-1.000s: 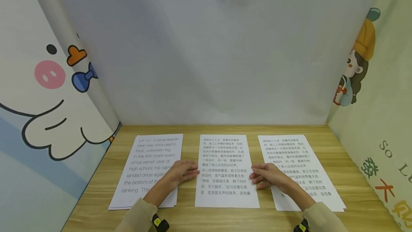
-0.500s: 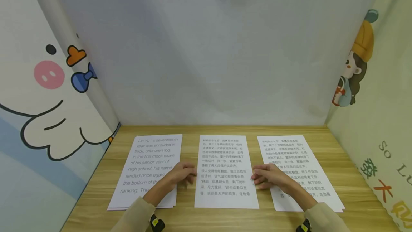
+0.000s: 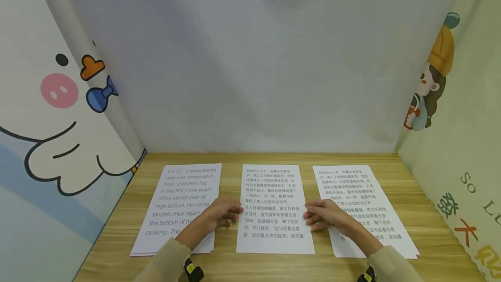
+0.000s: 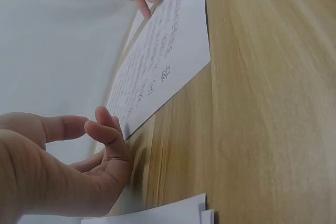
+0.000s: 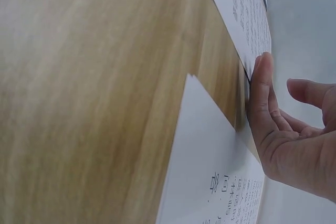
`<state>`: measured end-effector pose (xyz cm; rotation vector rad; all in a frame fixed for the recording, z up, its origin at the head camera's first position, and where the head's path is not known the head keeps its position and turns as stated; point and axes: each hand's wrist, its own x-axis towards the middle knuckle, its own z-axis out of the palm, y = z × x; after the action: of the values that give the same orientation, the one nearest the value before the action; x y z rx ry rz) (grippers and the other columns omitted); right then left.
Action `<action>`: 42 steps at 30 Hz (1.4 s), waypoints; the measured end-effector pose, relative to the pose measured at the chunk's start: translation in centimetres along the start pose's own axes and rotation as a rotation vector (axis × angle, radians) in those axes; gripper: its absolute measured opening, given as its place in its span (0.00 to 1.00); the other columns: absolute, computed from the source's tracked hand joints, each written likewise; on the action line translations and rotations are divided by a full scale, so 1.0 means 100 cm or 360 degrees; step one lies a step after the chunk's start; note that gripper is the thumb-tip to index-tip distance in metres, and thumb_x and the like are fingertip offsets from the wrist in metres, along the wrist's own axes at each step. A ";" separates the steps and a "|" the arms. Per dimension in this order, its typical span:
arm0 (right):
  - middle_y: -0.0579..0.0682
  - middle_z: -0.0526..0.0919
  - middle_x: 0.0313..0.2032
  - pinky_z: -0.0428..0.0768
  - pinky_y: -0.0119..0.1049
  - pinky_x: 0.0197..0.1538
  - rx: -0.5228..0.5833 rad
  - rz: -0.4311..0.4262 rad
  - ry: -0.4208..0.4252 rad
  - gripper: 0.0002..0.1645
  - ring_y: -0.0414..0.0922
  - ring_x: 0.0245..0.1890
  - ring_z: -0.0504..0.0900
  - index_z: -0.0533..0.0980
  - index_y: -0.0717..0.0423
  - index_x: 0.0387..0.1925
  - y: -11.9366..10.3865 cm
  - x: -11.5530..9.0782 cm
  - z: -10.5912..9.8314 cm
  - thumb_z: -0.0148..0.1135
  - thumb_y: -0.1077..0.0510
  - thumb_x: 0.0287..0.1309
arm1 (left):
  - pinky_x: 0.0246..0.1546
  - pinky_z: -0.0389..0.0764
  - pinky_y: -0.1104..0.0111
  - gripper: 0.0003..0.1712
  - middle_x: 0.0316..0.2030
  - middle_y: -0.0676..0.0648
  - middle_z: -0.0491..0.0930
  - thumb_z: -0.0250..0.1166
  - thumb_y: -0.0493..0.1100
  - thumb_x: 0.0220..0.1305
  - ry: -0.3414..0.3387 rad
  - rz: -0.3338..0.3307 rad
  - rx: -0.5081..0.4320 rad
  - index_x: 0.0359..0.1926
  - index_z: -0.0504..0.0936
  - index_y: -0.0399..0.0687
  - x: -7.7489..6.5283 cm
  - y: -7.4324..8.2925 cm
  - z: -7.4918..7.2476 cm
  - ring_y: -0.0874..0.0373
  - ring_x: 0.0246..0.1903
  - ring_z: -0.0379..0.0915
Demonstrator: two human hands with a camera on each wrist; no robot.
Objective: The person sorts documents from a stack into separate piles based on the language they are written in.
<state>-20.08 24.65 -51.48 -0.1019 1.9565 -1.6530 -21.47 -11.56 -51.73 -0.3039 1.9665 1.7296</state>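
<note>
A middle stack of printed paper (image 3: 274, 238) lies flat on the table, its top sheet in Chinese characters. My left hand (image 3: 221, 212) is at its left edge, fingertips against or very close to the paper, with the forearm over a left stack of English-printed paper (image 3: 188, 182). On the opposite edge my right hand (image 3: 326, 214) has its fingertips touching or nearly touching the sheets, over part of a right stack of Chinese-printed paper (image 3: 352, 186). In both wrist views the fingers of the left hand (image 4: 79, 166) and right hand (image 5: 294, 135) bend loosely, pinching nothing.
The wooden table (image 3: 270, 269) meets a pale cloth backdrop (image 3: 250, 77) behind the stacks. Cartoon-printed curtains flank it, one at the left (image 3: 23, 77) and one at the right (image 3: 462, 112). The side stacks show slightly uneven sheet edges.
Half a second ago both hands stood slightly farther from the middle stack's sides; now they are back in close at its edges. The three stacks lie where they were.
</note>
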 end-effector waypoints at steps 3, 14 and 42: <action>0.54 0.86 0.45 0.89 0.35 0.45 0.0010 -0.0007 -0.0002 0.38 0.40 0.39 0.88 0.55 0.81 0.71 0.001 0.001 0.000 0.53 0.56 0.76 | 0.28 0.74 0.74 0.17 0.35 0.48 0.85 0.63 0.39 0.68 -0.0005 0.0009 -0.0009 0.52 0.81 0.30 0.001 0.000 0.002 0.60 0.29 0.76; 0.57 0.86 0.46 0.89 0.37 0.43 -0.0094 -0.0025 0.0084 0.34 0.42 0.39 0.88 0.60 0.80 0.69 0.002 0.000 0.002 0.53 0.56 0.75 | 0.45 0.83 0.62 0.29 0.55 0.38 0.78 0.62 0.40 0.65 0.0284 0.0251 0.0504 0.66 0.74 0.35 -0.003 -0.004 0.015 0.50 0.46 0.77; 0.53 0.85 0.29 0.71 0.25 0.22 -0.0770 -0.0395 0.0547 0.37 0.38 0.19 0.75 0.69 0.81 0.61 0.001 0.041 0.035 0.72 0.62 0.58 | 0.53 0.67 0.47 0.35 0.45 0.34 0.73 0.82 0.45 0.46 0.0812 0.0561 0.1132 0.50 0.77 0.30 0.031 0.003 0.017 0.41 0.47 0.65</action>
<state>-21.86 19.89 -53.34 -0.2678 2.6738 -1.3707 -23.84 -9.37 -53.12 -0.1508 3.0042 1.0645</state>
